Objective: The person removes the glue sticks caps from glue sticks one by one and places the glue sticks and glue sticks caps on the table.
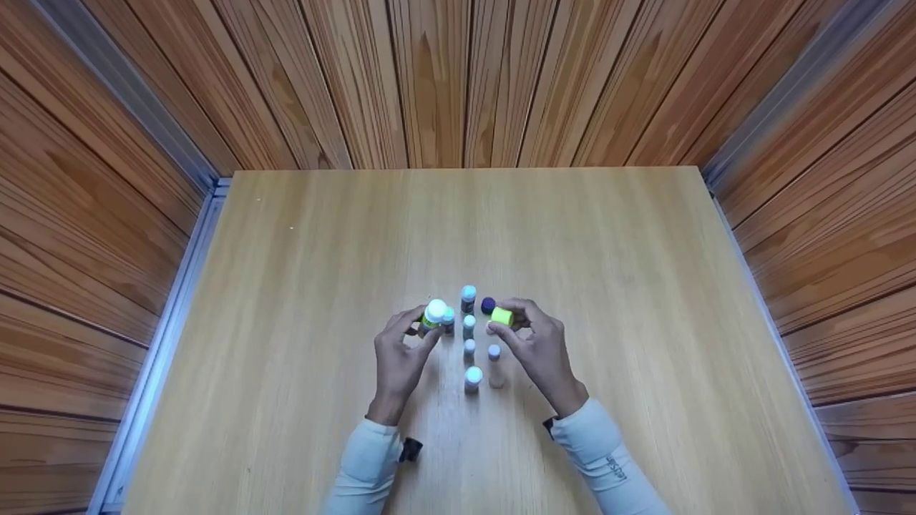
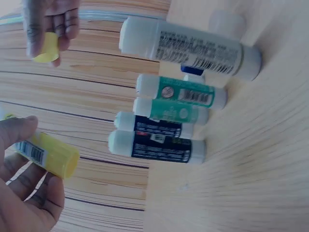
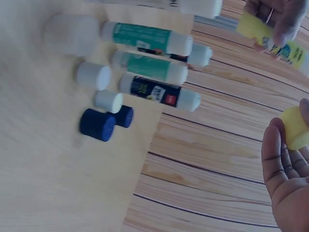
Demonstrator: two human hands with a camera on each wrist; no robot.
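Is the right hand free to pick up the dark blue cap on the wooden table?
Probably not yet: the right hand already pinches a yellow cap, though the dark blue cap stands uncovered just beside its fingers.

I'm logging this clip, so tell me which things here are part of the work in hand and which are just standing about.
In hand:
left hand holds the yellow glue stick
right hand pinches its yellow cap

Standing about:
green-labelled sticks
black-labelled sticks
large white stick
dark blue stick
table

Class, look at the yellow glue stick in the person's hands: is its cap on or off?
Off. The left hand holds the yellow glue stick; the right hand holds its yellow cap apart.
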